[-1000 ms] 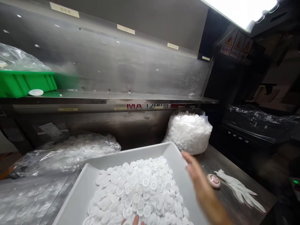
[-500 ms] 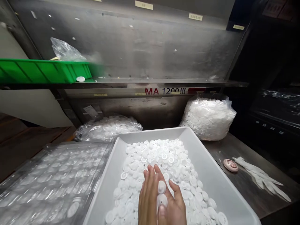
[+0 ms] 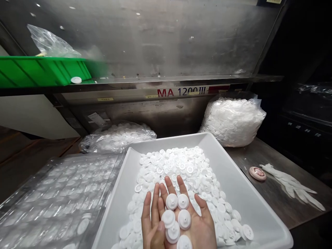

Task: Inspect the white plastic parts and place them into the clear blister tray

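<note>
My hands are held side by side over the near part of the grey plastic tray [image 3: 243, 197]. The right hand [image 3: 199, 226] lies palm up, its fingers stretched toward the far side and its thumb spread out to the right. The left hand [image 3: 149, 224] meets it from the left, fingers straight, its thumb beside the lower-left discs; whether that thumb presses on them I can't tell.

Six white plastic discs [image 3: 184, 219] sit in the hollow between, mostly on my right palm, so the right hand is the nearer. They are round, with no long axis, and several show a small central nub facing up.

The pile of white discs [image 3: 178, 166] spreads beneath and beyond my fingertips. To the left lies a clear pocketed plastic tray [image 3: 64, 186]; to the right, a white glove [image 3: 290, 183].
</note>
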A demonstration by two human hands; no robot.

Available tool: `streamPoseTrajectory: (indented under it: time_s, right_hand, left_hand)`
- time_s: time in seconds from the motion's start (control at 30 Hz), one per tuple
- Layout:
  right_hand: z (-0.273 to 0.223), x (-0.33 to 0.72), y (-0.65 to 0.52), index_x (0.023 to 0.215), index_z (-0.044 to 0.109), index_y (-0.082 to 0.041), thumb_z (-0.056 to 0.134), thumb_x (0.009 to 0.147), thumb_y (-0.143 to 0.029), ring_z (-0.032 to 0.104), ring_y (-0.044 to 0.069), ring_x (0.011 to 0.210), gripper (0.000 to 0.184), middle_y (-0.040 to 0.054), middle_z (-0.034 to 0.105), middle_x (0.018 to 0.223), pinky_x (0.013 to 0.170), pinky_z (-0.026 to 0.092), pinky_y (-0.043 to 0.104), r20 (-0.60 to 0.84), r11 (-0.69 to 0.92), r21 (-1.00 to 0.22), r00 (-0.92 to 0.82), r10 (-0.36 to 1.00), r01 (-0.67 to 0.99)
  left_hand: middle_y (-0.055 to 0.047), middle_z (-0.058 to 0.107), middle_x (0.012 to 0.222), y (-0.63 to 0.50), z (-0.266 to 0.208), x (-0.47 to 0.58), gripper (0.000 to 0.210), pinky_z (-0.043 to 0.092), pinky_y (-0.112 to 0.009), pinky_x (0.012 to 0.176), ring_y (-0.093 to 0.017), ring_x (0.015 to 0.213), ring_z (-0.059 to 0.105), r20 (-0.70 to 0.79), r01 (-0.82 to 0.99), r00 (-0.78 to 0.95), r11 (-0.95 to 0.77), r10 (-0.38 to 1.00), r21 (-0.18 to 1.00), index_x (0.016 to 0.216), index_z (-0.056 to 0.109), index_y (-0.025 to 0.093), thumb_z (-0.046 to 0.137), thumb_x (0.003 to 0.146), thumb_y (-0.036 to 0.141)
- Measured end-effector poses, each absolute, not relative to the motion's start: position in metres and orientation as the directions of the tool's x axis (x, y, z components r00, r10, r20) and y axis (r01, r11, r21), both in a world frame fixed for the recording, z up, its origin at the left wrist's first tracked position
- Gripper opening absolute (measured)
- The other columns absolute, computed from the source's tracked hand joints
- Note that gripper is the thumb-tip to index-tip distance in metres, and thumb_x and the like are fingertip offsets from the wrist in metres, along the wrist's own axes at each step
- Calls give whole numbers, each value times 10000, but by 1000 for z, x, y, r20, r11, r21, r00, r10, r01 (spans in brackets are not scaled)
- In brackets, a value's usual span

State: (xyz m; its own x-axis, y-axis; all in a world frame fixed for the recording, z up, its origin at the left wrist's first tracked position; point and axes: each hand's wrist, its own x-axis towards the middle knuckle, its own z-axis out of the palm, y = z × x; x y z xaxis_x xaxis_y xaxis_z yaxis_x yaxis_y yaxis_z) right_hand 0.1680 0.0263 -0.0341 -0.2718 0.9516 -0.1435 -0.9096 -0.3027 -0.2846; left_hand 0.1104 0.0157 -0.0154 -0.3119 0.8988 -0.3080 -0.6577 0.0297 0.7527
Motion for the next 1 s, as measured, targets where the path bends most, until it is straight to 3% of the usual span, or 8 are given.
streamPoseTrajectory:
  time_s: [0.17, 0.3, 0.6, 0.73, 0.87, 1.0]
  right_hand:
    - [-34, 173, 24, 1077, 599, -343, 410, 764, -555, 494, 289, 1165, 423, 29, 567, 1242, 891, 403, 562, -176, -320, -289, -279, 944, -902]
    - [-34, 174, 23, 866, 617, -305, 439, 744, -533, 491, 295, 1157, 313, 37, 595, 1178, 887, 407, 545, -179, -327, -252, -288, 941, -911]
    - [-34, 173, 24, 708, 533, -269, 375, 739, -543, 481, 283, 1155, 319, 58, 610, 1089, 839, 445, 486, -254, -299, -327, -221, 942, -896]
    - [-36, 175, 25, 776, 541, -277, 349, 751, -575, 533, 283, 1018, 356, 60, 593, 1026, 819, 441, 481, -275, -324, -394, -226, 935, -860]
    - [-39, 174, 25, 779, 551, -272, 360, 756, -553, 520, 266, 948, 341, 56, 538, 916, 843, 431, 468, -289, -277, -368, -175, 941, -887]
    - [-39, 175, 24, 750, 530, -271, 358, 756, -542, 499, 256, 896, 321, 47, 486, 846, 863, 419, 469, -281, -236, -359, -137, 950, -903]
  left_hand:
    - [31, 388, 1436, 11, -26, 117, 567, 150, -317, 1142, -199, 1378, 198, -96, -467, -356, -88, 929, 880, 1273, 384, 323, 614, 755, 305]
    - [51, 423, 1409, 11, -30, 119, 495, 141, -302, 1141, -181, 1361, 243, -61, -426, -371, -112, 927, 898, 1256, 411, 341, 574, 792, 285]
    - [42, 463, 1381, 14, -13, 110, 477, 241, -355, 1118, -209, 1352, 266, -330, -694, -197, 106, 923, 712, 1193, 511, 314, 537, 742, 162]
    - [30, 479, 1366, 18, -8, 110, 469, 160, -371, 1138, -186, 1321, 327, -415, -746, -189, 145, 890, 650, 1178, 508, 308, 512, 728, 178]
    - [-5, 468, 1377, 19, -12, 110, 441, 230, -420, 1114, -227, 1316, 338, -447, -783, -177, 150, 877, 604, 1189, 504, 290, 525, 750, 254]
    - [5, 466, 1382, 16, -13, 113, 416, 255, -366, 1105, -224, 1315, 338, -443, -765, -192, 149, 876, 627, 1162, 543, 275, 553, 746, 260]
